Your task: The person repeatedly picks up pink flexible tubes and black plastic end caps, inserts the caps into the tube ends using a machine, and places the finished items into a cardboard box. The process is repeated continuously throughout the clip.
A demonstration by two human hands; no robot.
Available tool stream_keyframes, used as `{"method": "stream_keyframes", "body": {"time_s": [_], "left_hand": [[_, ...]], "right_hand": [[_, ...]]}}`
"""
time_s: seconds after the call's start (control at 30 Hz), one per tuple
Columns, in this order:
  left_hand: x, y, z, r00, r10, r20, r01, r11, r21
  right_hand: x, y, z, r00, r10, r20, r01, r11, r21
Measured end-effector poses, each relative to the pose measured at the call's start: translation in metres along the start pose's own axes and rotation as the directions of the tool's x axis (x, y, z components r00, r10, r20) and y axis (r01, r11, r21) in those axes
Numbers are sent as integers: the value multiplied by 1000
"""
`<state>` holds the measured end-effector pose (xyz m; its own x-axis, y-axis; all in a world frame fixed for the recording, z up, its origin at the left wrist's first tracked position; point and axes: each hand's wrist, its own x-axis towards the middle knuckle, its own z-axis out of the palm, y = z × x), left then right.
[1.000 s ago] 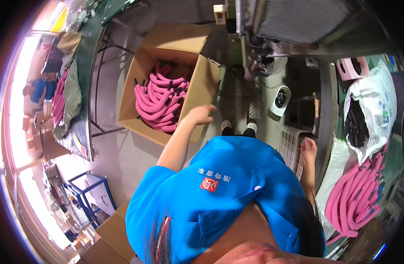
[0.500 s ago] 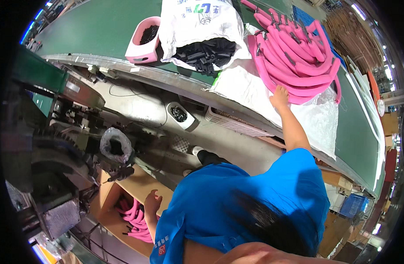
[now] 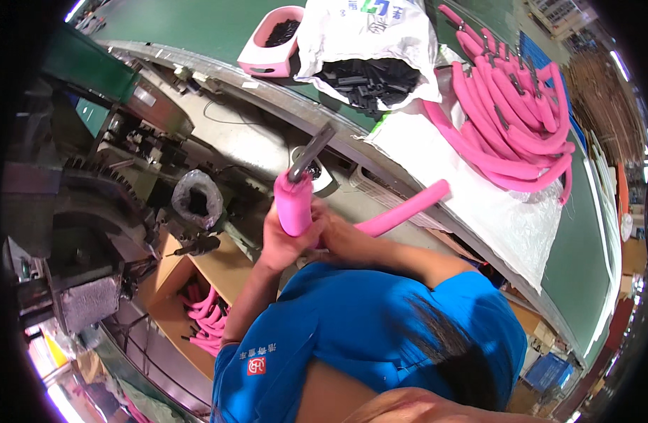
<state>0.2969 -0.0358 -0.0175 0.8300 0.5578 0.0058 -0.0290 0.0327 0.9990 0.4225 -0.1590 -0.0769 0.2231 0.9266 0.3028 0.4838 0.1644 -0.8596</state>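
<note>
From where I stand, the trouble could start at the pink tube [image 3: 293, 206], held up in front of the blue shirt [image 3: 380, 317]: the left hand [image 3: 276, 245] has its fingers wrapped around the soft sleeve, which could bunch or tear if squeezed hard near its puckered end. The right hand [image 3: 338, 231] is against it, but its fingers are mostly hidden, so I can't tell how they close. The dark end piece [image 3: 313, 151] sticks up toward the counter [image 3: 197, 32] (though I can't judge the gap), and a careless swing could knock it on the edge. A pink length [image 3: 408, 209] juts out to the right, presumably the same tube, and might snag the white sheet [image 3: 465, 204]. Half a second ago the right hand was out on the pink pile [image 3: 549, 144] and the left was bare beside the cardboard box [image 3: 228, 261]; now both meet before the chest with the tube, while the box, pink tubes inside, stays at the left.
</note>
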Motion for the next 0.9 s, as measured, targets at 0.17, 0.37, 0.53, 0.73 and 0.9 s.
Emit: {"method": "stream_keyframes", "body": {"time_s": [0.17, 0.37, 0.53, 0.73, 0.9], "left_hand": [[-42, 39, -72, 981, -176, -87, 157, 969, -190], [-99, 71, -80, 988, -15, -152, 108, 771, 628], [-146, 49, -80, 908, -19, -419, 327, 656, 680], [-198, 28, -77, 784, 152, -602, 317, 736, 598], [-217, 26, -85, 721, 181, -669, 315, 774, 549]], "right_hand": [[94, 74, -76, 992, -101, 75, 121, 928, -352], [128, 290, -157, 977, 90, -191, -206, 600, -773], [138, 338, -163, 906, 347, -241, -413, 603, -683], [154, 280, -177, 667, 589, -456, -735, 622, -270], [130, 22, -85, 788, 533, 309, -603, 770, 209]]}}
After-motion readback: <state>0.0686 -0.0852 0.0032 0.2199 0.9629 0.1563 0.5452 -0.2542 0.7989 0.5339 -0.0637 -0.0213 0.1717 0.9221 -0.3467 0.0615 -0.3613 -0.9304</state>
